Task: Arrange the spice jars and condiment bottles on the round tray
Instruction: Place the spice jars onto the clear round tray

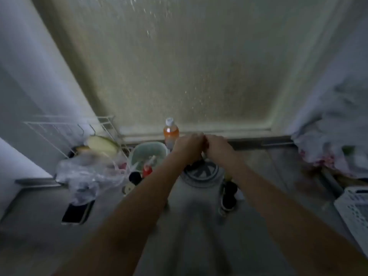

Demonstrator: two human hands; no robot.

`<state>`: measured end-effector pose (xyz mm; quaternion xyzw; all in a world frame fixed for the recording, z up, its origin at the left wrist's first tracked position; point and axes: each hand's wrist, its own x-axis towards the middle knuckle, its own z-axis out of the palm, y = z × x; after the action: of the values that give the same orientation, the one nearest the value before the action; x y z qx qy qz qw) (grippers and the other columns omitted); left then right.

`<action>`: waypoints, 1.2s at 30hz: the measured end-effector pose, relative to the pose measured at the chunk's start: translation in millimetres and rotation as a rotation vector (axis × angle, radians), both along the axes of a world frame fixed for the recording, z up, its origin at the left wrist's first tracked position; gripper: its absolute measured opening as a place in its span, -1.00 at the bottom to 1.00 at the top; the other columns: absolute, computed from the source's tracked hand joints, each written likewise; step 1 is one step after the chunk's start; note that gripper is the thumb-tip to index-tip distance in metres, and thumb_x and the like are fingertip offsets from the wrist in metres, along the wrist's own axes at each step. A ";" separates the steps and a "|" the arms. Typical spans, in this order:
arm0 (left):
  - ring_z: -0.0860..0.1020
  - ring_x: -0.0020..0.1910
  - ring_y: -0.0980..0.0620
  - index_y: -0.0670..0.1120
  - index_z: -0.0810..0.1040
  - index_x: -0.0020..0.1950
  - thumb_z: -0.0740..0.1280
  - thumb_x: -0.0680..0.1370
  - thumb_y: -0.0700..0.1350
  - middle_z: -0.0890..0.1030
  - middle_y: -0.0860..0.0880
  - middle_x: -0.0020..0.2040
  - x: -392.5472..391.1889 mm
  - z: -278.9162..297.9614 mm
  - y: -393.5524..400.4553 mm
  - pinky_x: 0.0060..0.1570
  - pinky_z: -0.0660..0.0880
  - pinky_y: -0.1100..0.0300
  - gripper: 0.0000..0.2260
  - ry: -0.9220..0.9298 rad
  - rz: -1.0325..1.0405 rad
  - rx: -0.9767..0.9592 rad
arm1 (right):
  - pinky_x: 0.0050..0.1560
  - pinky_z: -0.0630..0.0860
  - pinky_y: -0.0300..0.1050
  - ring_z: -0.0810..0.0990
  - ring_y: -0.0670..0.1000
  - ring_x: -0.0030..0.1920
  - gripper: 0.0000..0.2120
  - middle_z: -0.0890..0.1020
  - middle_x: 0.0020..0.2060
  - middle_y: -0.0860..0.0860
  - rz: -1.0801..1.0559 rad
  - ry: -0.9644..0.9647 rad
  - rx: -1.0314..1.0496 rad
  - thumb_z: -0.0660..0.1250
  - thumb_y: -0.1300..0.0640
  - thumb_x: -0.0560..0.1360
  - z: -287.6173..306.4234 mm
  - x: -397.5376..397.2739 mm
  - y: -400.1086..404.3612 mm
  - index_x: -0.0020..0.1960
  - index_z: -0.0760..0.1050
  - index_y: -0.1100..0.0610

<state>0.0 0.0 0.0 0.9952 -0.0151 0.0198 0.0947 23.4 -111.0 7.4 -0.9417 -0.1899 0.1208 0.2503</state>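
The picture is dim and blurred. A round tray (pixel 201 177) with a dark pattern lies on the counter in the middle. My left hand (pixel 189 146) and my right hand (pixel 218 148) meet just above its far edge, fingers curled and touching. What they hold between them is hidden. An orange bottle (pixel 170 134) with a white cap stands behind my left hand. A red-capped bottle (pixel 147 170) and a dark-lidded jar (pixel 135 177) stand left of the tray. A dark jar (pixel 229 196) stands at the tray's right front.
A pale green basin (pixel 139 154) sits left of the tray. Further left are a crumpled plastic bag (pixel 89 174), a wire rack (pixel 65 132) and a phone (pixel 77 213). A white basket (pixel 356 210) and cloth (pixel 338 140) are at the right. A frosted window is behind.
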 end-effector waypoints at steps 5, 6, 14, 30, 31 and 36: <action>0.50 0.16 -0.16 -0.17 0.36 0.24 0.29 0.53 -0.22 0.49 -0.16 0.22 -27.3 -90.8 -5.3 -0.06 0.47 0.00 -0.70 0.073 0.092 -0.177 | -0.05 0.42 0.00 0.54 0.20 -0.01 -0.86 0.56 0.00 0.19 -0.109 0.203 -0.002 0.13 0.24 0.57 -80.1 -13.8 21.2 0.01 0.45 0.19; 0.49 0.17 -0.17 -0.18 0.33 0.29 0.30 0.53 -0.23 0.48 -0.17 0.22 -31.5 -106.7 -5.1 -0.03 0.49 -0.02 -0.65 0.089 0.127 -0.214 | -0.07 0.43 0.01 0.52 0.17 -0.08 -0.87 0.54 -0.03 0.19 -0.153 0.246 0.024 0.11 0.23 0.58 -92.8 -18.2 25.6 -0.06 0.42 0.16; 0.20 0.48 -0.13 -0.20 0.21 0.49 0.25 0.60 -0.12 0.28 -0.21 0.48 -52.5 -193.1 1.6 0.42 0.12 0.10 -0.51 0.012 0.236 -0.319 | 0.16 0.41 0.07 0.40 0.16 0.27 -0.75 0.56 0.18 0.12 -0.172 0.080 0.012 0.07 0.15 0.61 -177.9 -38.0 39.1 0.22 0.43 0.11; 0.46 0.28 -0.20 -0.22 0.57 0.02 0.39 0.51 -0.19 0.61 -0.20 0.10 -41.1 -250.4 7.6 0.35 0.29 -0.06 -0.86 -0.416 0.110 -0.200 | -0.28 0.26 -0.10 0.53 0.11 -0.12 -0.78 0.60 -0.26 0.06 -0.366 -0.503 0.166 0.12 0.06 0.58 -246.4 -35.4 39.8 -0.18 0.44 0.10; 0.50 0.20 -0.21 -0.23 0.57 -0.01 0.42 0.49 -0.21 0.61 -0.20 0.04 -42.7 -251.6 6.5 0.27 0.36 -0.02 -0.87 -0.444 0.093 -0.183 | -0.28 0.23 -0.11 0.53 0.10 -0.13 -0.77 0.61 -0.25 0.06 -0.373 -0.516 0.160 0.11 0.05 0.59 -249.0 -34.6 39.3 -0.17 0.44 0.10; 0.47 0.03 -0.21 -0.19 0.52 -0.07 0.29 0.57 -0.19 0.60 -0.19 -0.05 -49.4 -256.8 11.0 0.03 0.37 -0.01 -0.92 -0.520 0.063 -0.129 | -0.25 0.29 -0.07 0.55 0.15 -0.05 -0.75 0.63 -0.14 0.11 -0.349 -0.553 0.120 0.08 0.04 0.62 -256.2 -33.2 40.3 -0.04 0.48 0.13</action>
<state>-49.4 11.0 -256.8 0.9486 -0.0067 0.2783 0.1503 -9.8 -70.7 -248.8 -0.9407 -0.0930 -0.1955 0.2611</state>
